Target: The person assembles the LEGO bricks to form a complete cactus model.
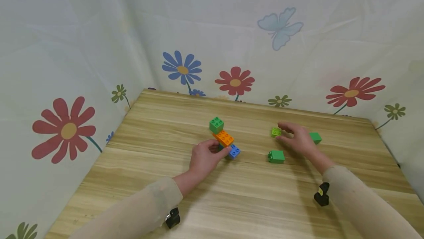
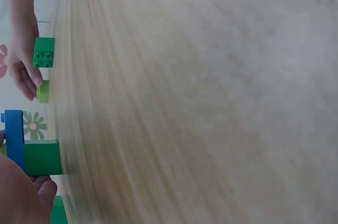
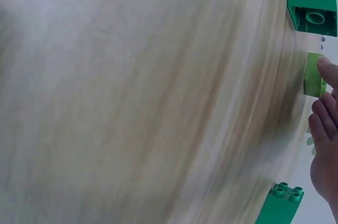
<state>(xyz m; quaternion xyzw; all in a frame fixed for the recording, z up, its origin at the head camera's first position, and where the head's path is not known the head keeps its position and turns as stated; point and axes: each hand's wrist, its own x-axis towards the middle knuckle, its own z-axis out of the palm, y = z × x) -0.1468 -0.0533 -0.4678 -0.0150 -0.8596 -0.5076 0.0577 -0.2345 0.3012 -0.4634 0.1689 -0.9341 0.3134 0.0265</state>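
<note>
In the head view my left hand grips a group of joined toy bricks, its thumb against the blue brick. An orange brick lies across the blue one. A green brick stands at the orange brick's far end; whether they are joined I cannot tell. Below the blue brick, the left wrist view shows another green brick. My right hand hovers beside a small lime-green brick, thumb and fingers apart. In the right wrist view its thumb overlaps the lime brick; contact is unclear.
One green brick lies on its side in front of the right hand. Another green brick is behind that hand, to the right. The wooden table meets a flower-printed curtain at its back and sides.
</note>
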